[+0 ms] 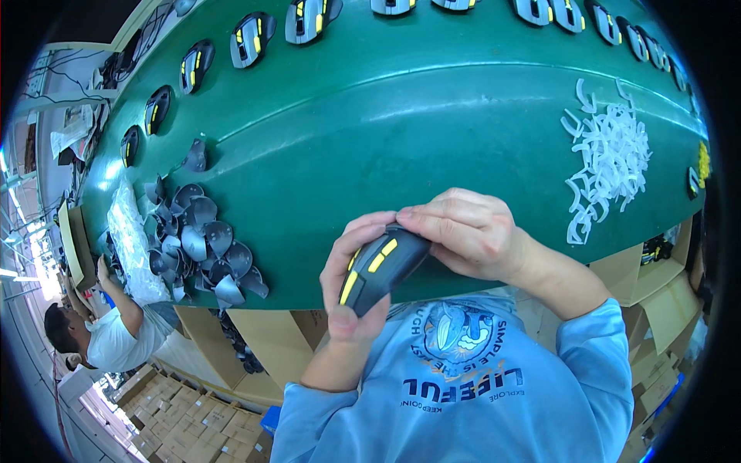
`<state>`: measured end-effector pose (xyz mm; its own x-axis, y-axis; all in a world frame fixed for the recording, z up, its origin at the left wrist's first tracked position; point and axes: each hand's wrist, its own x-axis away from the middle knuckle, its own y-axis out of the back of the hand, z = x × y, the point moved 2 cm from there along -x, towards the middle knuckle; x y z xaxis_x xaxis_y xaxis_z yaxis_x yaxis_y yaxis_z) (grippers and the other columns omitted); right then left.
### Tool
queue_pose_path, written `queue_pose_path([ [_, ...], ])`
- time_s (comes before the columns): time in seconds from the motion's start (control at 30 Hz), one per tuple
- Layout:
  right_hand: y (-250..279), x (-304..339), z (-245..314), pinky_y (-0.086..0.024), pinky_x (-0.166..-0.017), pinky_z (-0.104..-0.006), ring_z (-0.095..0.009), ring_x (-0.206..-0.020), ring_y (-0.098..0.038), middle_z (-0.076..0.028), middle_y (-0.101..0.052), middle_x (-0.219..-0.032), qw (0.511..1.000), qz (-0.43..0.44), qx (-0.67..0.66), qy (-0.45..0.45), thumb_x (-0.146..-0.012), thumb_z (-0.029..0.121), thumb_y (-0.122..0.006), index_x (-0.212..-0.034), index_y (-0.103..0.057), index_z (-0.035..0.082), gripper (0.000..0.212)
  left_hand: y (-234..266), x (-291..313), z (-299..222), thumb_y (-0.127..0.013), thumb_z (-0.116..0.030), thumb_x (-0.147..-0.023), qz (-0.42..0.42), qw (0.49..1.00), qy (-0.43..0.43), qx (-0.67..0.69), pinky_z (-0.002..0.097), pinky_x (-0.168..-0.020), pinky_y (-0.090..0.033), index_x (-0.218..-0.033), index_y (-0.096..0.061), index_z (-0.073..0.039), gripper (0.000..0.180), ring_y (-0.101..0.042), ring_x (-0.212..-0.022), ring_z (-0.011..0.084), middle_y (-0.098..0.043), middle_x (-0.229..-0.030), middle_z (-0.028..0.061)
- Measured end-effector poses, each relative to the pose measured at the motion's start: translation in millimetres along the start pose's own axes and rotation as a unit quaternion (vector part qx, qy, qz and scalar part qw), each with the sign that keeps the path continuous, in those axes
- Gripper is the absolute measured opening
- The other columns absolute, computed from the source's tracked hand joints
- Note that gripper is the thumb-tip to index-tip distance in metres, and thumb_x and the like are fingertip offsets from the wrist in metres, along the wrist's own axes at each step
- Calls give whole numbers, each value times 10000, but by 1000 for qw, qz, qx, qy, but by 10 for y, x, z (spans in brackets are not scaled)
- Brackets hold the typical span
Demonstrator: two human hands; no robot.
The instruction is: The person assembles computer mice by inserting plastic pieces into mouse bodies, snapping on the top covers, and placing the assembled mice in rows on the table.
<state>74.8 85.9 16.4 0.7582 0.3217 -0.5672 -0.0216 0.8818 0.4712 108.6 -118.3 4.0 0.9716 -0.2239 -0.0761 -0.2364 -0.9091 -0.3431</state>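
Note:
A black computer mouse point(395, 270) with yellow buttons and strips is tilted in front of my chest, above the near edge of the green table. My left hand point(335, 270) wraps round its left side, with the thumb at the near end. My right hand point(472, 231) has its fingers pressed together on the far end of the mouse. Whether a small part lies under those fingertips is hidden. Left of my hands sits a pile of dark curved plastic shells point(199, 212). On the right, a heap of translucent white curved strips point(617, 150) lies on the table.
More mice point(248, 40) stand in an arc along the far side of the green table point(432, 131). Small yellow parts point(703, 163) lie at the far right. A clear plastic bag point(131, 239) rests at the left edge, near another person point(116, 336). Cardboard boxes point(656, 301) stand below.

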Motion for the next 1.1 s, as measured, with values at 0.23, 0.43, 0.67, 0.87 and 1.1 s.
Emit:
queue_pose_path([
  [0.23,-49,-41,2,-613,-713,-366,-256,-807,-745,-106,-791,-995,1000,-3,0,-15,-745,-24,-821,-1177,-781,20,436,1,-57,197,-383,-890,-939,-13,997,-61,46,558,-1089,-569,-1435,-495,74,1090,-582,-1359,439,-524,-1483,316],
  [0.43,31,-88,-143,-598,-689,-373,-278,-763,-746,-138,-763,-876,985,24,-34,-169,-870,0,-757,-1149,-801,27,283,95,-223,61,-866,-672,-826,27,977,168,126,486,-1228,-452,-1596,-373,31,1153,-541,-1457,289,-530,-1540,178],
  [0.67,-31,-54,-240,-544,-606,-269,-97,-673,-692,-112,-785,-853,932,-29,-165,-321,-967,20,-751,-1171,-799,-29,215,62,-279,71,-922,-186,-861,-14,991,80,-107,301,-854,-618,-1312,-696,10,542,-760,-996,177,-779,-1178,96],
  [0.87,-30,-8,-169,-582,-651,-256,-109,-748,-748,-123,-789,-931,947,-78,-158,-269,-959,-19,-750,-1217,-791,-22,262,-76,-477,-106,-814,-172,-954,-5,908,-50,-416,354,-610,-559,-1044,-757,-18,187,-711,-652,217,-748,-814,83],
  [1.1,-5,-57,-125,-623,-652,-274,-160,-718,-768,-135,-790,-936,976,-46,-92,-193,-887,-5,-780,-1191,-769,-34,305,-9,-675,-102,-828,-205,-908,-70,854,-193,-479,397,-618,-566,-889,-707,-70,182,-720,-732,287,-724,-857,99],
])
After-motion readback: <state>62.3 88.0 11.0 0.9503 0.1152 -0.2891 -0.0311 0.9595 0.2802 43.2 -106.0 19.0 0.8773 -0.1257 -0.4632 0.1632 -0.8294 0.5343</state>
